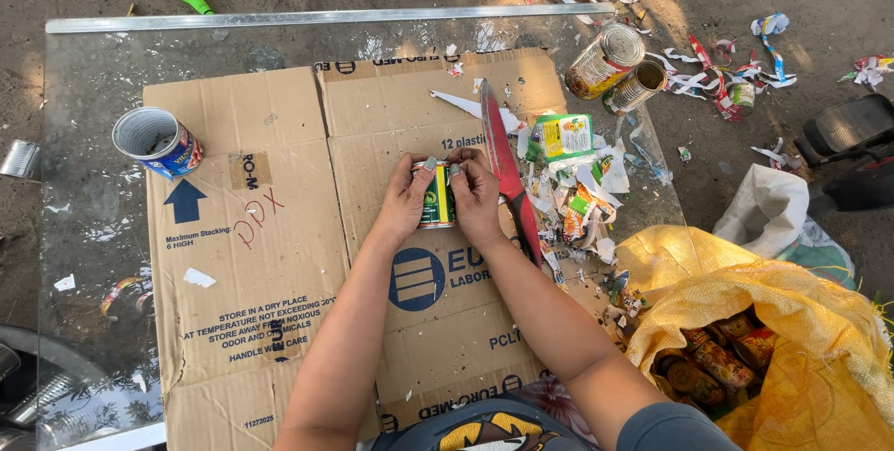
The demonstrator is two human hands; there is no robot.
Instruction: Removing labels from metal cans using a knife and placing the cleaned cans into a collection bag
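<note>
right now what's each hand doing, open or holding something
Left hand: closed on the left side of the small green-labelled can.
Right hand: closed on the same can's right side, fingers at its top end.

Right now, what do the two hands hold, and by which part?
Both hold one small labelled can. The left hand grips its left side, the right hand its right side, fingertips near the top rim.

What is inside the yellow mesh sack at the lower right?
Inside the yellow mesh sack, several labelled tin cans show through its open mouth. How many more lie deeper cannot be seen; the mesh covers them.
</note>
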